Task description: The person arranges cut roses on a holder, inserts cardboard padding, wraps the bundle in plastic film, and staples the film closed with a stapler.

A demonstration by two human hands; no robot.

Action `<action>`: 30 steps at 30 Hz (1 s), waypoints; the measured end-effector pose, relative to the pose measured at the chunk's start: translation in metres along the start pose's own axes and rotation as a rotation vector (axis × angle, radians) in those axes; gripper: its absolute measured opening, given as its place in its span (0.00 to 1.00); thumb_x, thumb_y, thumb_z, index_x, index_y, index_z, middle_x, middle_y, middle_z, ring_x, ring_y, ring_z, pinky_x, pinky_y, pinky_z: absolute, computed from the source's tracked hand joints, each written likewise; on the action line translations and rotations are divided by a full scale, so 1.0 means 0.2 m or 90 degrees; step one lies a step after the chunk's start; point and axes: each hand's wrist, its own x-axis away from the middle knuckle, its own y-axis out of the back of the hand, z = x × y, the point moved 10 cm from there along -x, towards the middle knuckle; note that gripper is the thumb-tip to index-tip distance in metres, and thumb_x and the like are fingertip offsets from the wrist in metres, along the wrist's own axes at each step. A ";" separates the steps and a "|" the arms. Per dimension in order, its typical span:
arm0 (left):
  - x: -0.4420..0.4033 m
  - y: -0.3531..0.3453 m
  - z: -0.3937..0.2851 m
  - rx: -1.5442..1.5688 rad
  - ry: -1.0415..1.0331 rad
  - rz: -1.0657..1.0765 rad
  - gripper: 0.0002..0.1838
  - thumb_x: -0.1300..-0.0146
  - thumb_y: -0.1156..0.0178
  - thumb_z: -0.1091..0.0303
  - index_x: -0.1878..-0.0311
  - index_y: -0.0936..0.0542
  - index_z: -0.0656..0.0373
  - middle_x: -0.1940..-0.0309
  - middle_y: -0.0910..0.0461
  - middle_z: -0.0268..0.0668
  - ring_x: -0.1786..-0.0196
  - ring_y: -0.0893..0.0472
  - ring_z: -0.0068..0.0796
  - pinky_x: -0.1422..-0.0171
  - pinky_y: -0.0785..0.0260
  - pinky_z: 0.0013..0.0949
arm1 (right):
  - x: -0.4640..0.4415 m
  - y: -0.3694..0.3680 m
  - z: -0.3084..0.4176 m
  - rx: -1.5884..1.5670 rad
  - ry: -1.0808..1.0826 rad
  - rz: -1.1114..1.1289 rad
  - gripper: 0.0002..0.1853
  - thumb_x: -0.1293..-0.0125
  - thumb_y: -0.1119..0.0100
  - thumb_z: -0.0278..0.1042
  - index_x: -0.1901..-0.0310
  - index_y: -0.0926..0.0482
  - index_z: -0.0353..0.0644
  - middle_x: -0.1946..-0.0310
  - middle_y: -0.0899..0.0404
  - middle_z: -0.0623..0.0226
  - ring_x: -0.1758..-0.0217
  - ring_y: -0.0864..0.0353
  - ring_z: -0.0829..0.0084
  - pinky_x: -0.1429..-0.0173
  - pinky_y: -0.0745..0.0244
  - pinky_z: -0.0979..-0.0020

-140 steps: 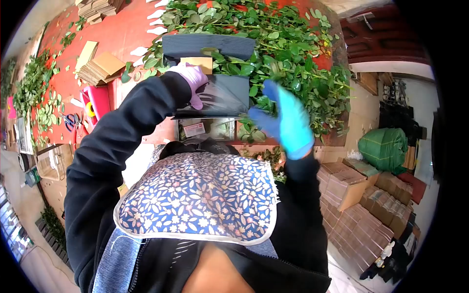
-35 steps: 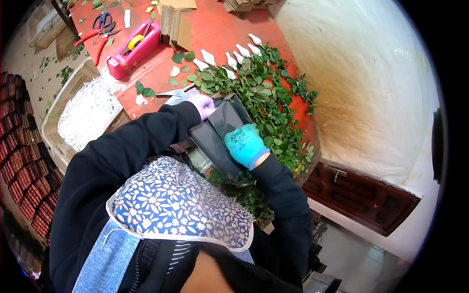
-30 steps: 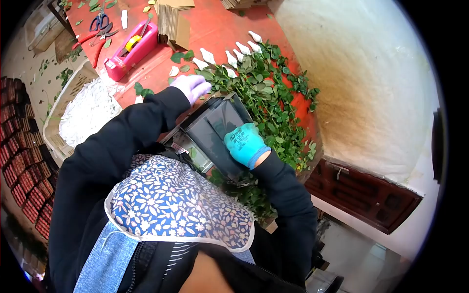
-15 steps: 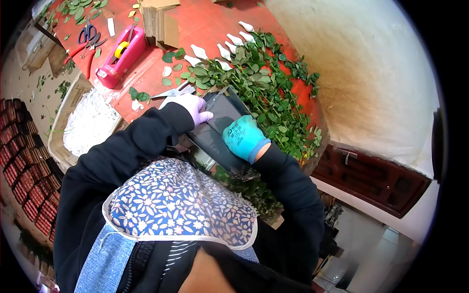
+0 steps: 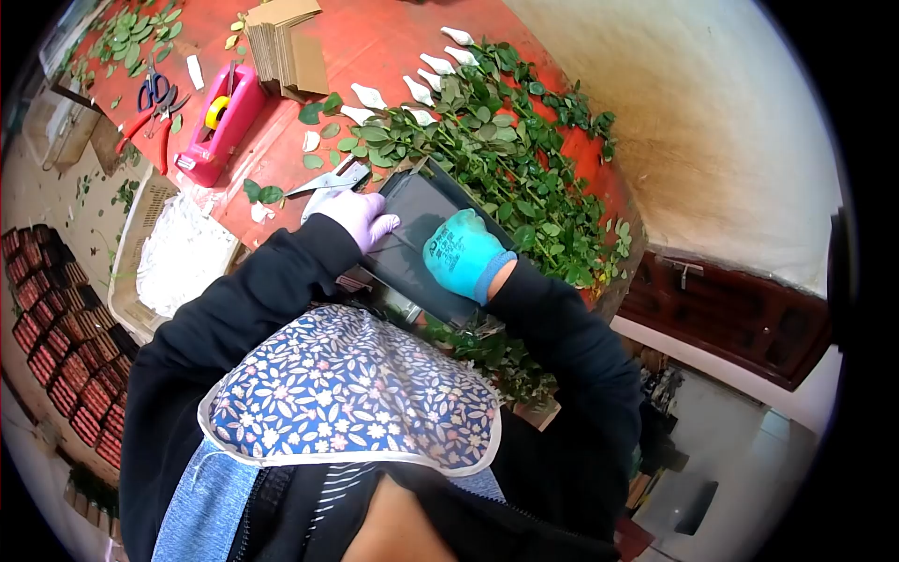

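Observation:
A dark grey, box-like thing with a flat, smooth top [image 5: 417,199] lies at the table's near edge in front of me. My left hand [image 5: 360,219], in a thin lilac glove, is at its left side; the fingers are bent, with the thumb pointing across the dark surface. On its right part rests my right hand [image 5: 465,255] in a teal coated glove, fingers curled under. What either hand grips is hidden. Scissors [image 5: 327,184] lie just beyond my left hand. Leafy stems [image 5: 506,159] with white-wrapped heads [image 5: 419,91] spread along the box's far right side.
On the red table [image 5: 375,42] are a pink tape dispenser [image 5: 221,131], folded cardboard [image 5: 286,56], red-handled pruners [image 5: 154,122] and loose leaves. A basket [image 5: 134,248] of white pieces [image 5: 187,258] stands left. A wall [image 5: 712,140] borders the right.
The whole view has shifted slightly. My left hand has moved a little down and left on the dark thing, and more of its surface shows between my hands. My right hand stays closed.

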 end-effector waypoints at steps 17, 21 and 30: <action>-0.09 -0.15 0.13 0.225 0.043 0.068 0.16 0.31 0.39 0.56 0.56 0.17 0.61 0.69 0.16 0.47 0.64 0.17 0.46 0.57 0.26 0.42 | 0.15 -0.06 -0.06 -0.273 -0.303 -0.168 0.47 0.39 0.41 0.63 0.30 0.39 0.31 0.28 0.39 0.44 0.24 0.40 0.49 0.25 0.44 0.52; -0.12 -0.17 0.16 0.333 0.041 0.083 0.18 0.31 0.38 0.57 0.53 0.18 0.65 0.69 0.15 0.43 0.65 0.17 0.32 0.57 0.26 0.36 | 0.12 -0.13 0.01 -0.370 -0.453 -0.205 0.54 0.41 0.41 0.67 0.26 0.46 0.31 0.25 0.47 0.42 0.20 0.51 0.44 0.21 0.54 0.48; -0.22 -0.15 0.29 0.445 0.117 0.209 0.16 0.26 0.44 0.55 0.61 0.20 0.59 0.78 0.24 0.27 0.80 0.30 0.14 0.75 0.39 0.21 | 0.08 -0.16 0.03 -0.277 -0.530 -0.251 0.34 0.37 0.50 0.35 0.29 0.38 0.33 0.26 0.42 0.43 0.22 0.44 0.46 0.22 0.50 0.48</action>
